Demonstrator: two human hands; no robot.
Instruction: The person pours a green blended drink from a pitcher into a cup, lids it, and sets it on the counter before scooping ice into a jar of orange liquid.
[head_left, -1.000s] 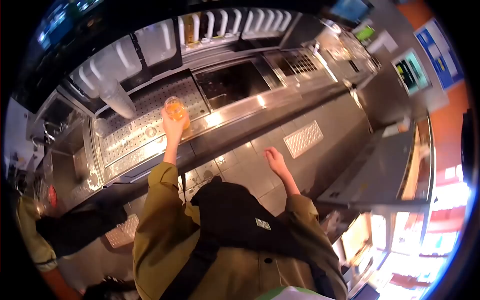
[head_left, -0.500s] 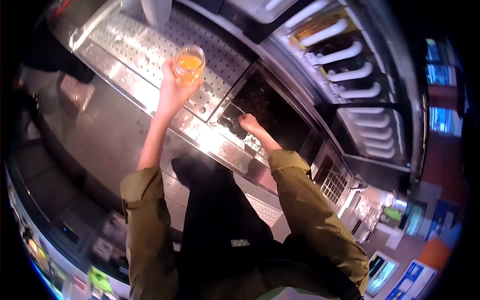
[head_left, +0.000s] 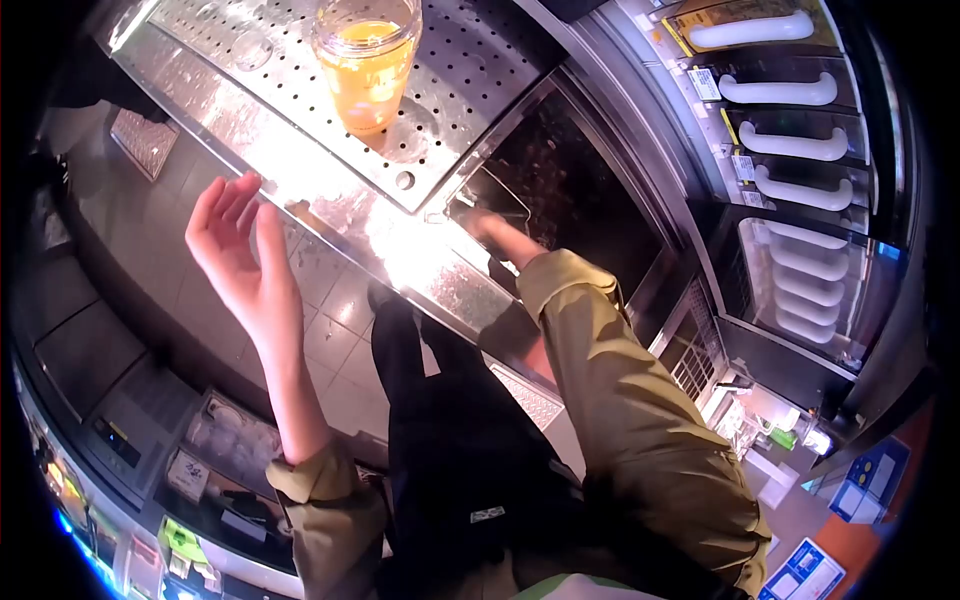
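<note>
A clear cup of orange drink (head_left: 368,85) stands on the perforated metal drip tray (head_left: 470,75). To the lower left of the cup, my left hand (head_left: 235,235) hangs over the floor, fingers apart and nothing in it. My right hand (head_left: 480,222) reaches down at the near left corner of the dark recessed well (head_left: 585,190). A thin wire piece (head_left: 520,200) shows beside it. The right fingers are blurred and partly hidden, so whatever they touch cannot be made out.
A steel counter edge (head_left: 330,235) runs diagonally between my body and the tray. Several white curved handles (head_left: 790,142) line the unit at the upper right. A dark counter with boxes (head_left: 190,475) lies at the lower left; tiled floor (head_left: 335,310) shows below.
My left hand has let go of the cup, which now stands on the tray, and has drawn back to the lower left. My right hand stays by the well. The view has shifted.
</note>
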